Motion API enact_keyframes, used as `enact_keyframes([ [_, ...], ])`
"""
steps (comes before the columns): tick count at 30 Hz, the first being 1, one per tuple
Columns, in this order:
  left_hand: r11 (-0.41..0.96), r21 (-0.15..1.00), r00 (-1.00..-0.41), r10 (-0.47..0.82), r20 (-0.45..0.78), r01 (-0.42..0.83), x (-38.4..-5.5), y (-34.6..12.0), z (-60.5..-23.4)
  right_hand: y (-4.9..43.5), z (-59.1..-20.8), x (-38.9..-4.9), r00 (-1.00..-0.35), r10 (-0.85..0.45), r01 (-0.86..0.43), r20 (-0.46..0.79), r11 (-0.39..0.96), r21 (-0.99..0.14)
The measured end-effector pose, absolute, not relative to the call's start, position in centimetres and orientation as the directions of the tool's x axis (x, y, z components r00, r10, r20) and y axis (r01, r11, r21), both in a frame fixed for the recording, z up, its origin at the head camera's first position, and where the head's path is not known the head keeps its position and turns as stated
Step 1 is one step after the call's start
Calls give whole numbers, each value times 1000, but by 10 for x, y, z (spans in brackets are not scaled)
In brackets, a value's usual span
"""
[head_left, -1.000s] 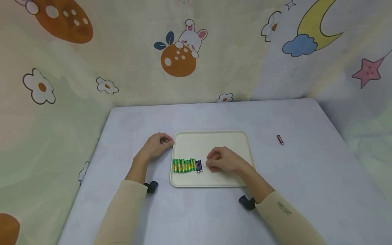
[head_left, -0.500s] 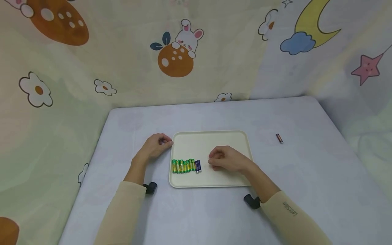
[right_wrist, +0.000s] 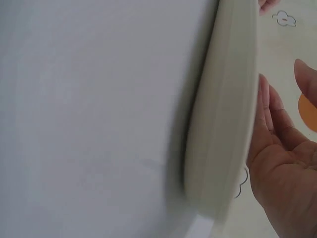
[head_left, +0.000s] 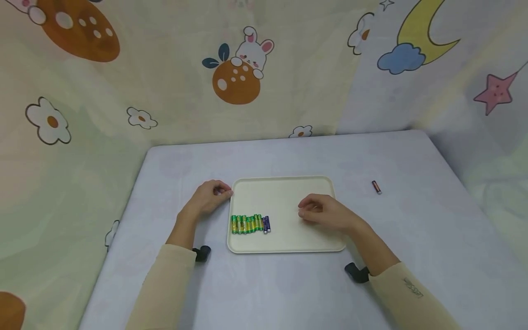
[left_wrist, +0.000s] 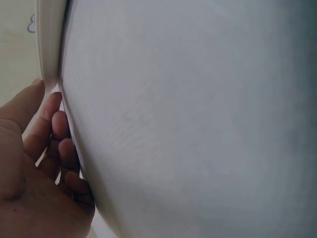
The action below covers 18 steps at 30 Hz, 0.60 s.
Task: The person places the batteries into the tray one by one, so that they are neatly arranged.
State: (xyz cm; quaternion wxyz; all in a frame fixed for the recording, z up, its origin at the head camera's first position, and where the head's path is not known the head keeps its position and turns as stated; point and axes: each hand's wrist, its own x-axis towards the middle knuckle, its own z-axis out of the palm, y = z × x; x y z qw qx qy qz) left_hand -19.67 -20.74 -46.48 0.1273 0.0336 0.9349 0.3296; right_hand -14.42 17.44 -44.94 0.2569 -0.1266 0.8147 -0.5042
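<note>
A cream rectangular tray (head_left: 284, 245) lies on the table. At its left side my left hand (head_left: 205, 198) holds the rim, thumb and index fingertips right at the edge; in the left wrist view this hand (left_wrist: 39, 163) has its other fingers loosely curled. Side by side in the tray's left part stand out several green-and-yellow batteries (head_left: 244, 225) and, at the right end of their row, two dark purple batteries (head_left: 266, 224). Over the tray's right half hovers my right hand (head_left: 326, 211), fingers relaxed and nothing between them; the right wrist view shows this hand (right_wrist: 285, 148) beyond the tray wall.
A single dark-and-copper battery (head_left: 376, 187) lies on the white-covered table (head_left: 412, 220), right of the tray. Behind the table hangs a patterned cloth (head_left: 177, 68). A dark wrist mount (head_left: 357, 273) juts from the right sleeve, another mount (head_left: 202, 253) from the left.
My right hand has moved right, away from the row of batteries, towards the tray's right side. The left hand stays at the rim; the batteries keep their places.
</note>
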Motion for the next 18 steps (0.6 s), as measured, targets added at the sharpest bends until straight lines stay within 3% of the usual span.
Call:
enact_keyframes([
  [5,783,622,-965,151,-214,-15,-195,-210,-463,188,-450,-144,-848,-464,44,-257,422,-906],
  [18,781,624,-965,150,-216,-18,-197,-208,-463,231,-443,-148,-901,-379,-1,-209,486,-874],
])
